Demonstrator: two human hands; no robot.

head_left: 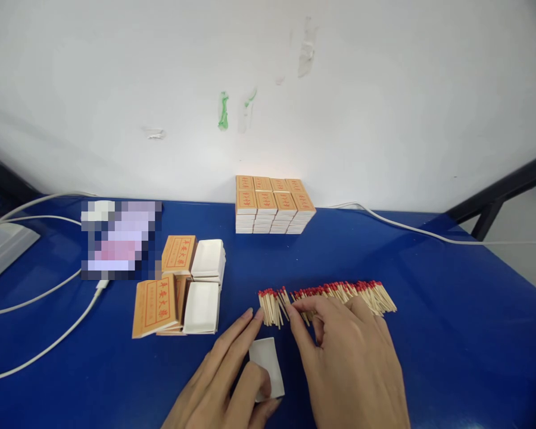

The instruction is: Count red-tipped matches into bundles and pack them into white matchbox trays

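Observation:
A small white matchbox tray lies on the blue table at the front. My left hand grips its near end, the index finger bent into it and the thumb at its edge. Two longer fingers of that hand reach forward to the left side of a small group of red-tipped matches. Thumb and index finger of my right hand are pinched at the right of this group, on a match. Behind and under the right hand runs a longer row of matches, partly covered.
At the left stand orange matchbox sleeves and stacked white trays. Farther back is a block of closed matchboxes against the wall. A blurred phone-like object with a white cable lies far left.

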